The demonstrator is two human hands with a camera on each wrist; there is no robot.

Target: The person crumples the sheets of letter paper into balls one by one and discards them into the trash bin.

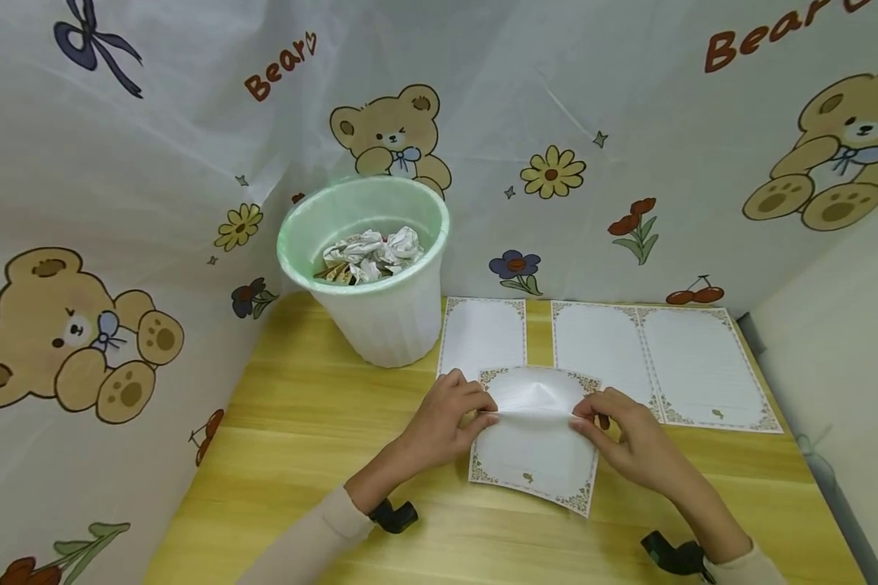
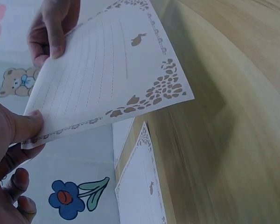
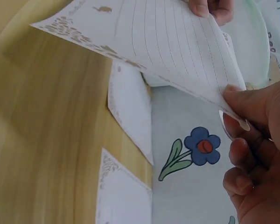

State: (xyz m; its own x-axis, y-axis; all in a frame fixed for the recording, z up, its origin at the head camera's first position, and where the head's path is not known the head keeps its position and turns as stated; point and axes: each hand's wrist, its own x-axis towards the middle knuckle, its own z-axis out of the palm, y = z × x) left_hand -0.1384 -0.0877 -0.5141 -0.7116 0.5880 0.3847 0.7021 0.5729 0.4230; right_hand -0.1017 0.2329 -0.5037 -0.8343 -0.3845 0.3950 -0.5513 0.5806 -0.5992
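A sheet of lined letter paper [image 1: 534, 455] with a brown floral border is held up off the table between both hands. My left hand [image 1: 449, 418] pinches its left edge between thumb and fingers. On the opposite edge, my right hand [image 1: 632, 439] pinches it the same way. A crease or bend runs across the sheet between the two grips, and the upper part tilts back. In the left wrist view the near half of the sheet [image 2: 98, 70] shows fine lines and a small brown rabbit print. The right wrist view shows the thumb [image 3: 238, 100] lying on top of the paper.
A pale green bin [image 1: 380, 325] with crumpled paper [image 1: 373, 252] inside stands at the back left of the wooden table [image 1: 300, 439]. Bordered sheets lie along the back: one sheet [image 1: 483, 333] beside the bin, two joined side by side [image 1: 710, 366] at right. A bear-printed cloth [image 1: 483, 97] hangs behind.
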